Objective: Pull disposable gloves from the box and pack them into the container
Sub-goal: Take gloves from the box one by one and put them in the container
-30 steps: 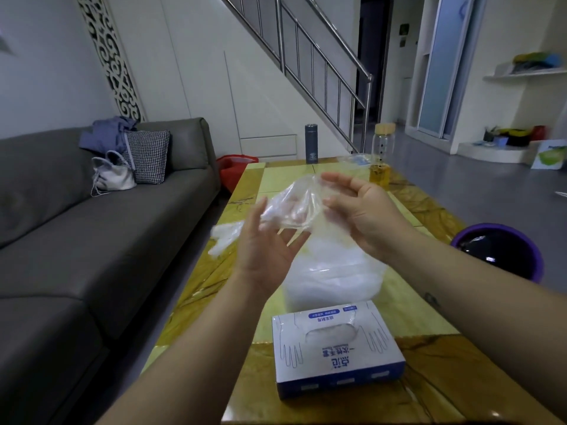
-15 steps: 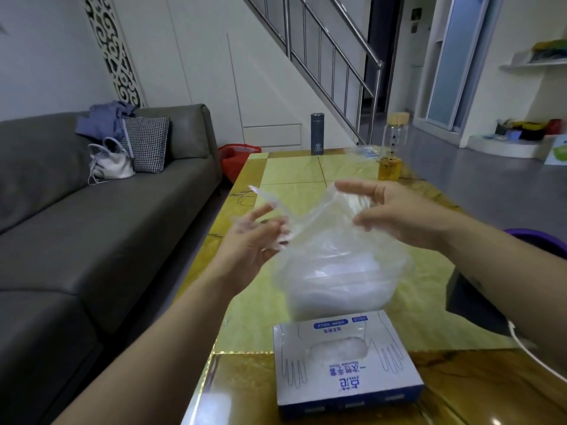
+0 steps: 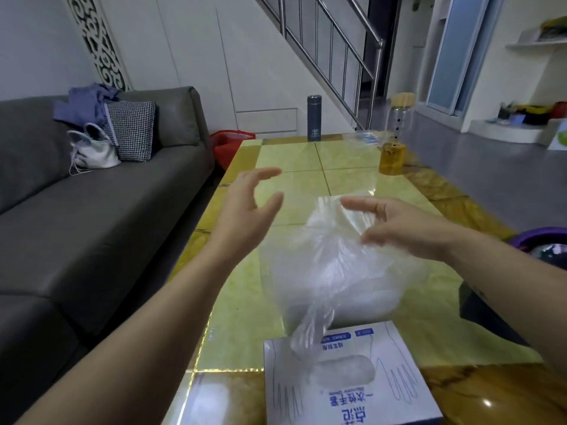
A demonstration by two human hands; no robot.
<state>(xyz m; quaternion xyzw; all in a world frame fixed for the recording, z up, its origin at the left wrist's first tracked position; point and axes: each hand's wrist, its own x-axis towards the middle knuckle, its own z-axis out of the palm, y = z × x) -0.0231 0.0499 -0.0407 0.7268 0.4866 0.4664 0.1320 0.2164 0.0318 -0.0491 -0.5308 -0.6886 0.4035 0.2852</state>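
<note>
Yellow table [image 3: 288, 157]: glove box [image 3: 352, 391], flask [image 3: 313, 118], jar [image 3: 392, 154].

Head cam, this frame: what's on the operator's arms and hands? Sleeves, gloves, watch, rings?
Nothing worn that shows. The left hand and right hand are bare, with no gloves on and no rings visible. The left forearm and right forearm are bare right to the frame edge: no sleeve, watch or band in view.
</note>
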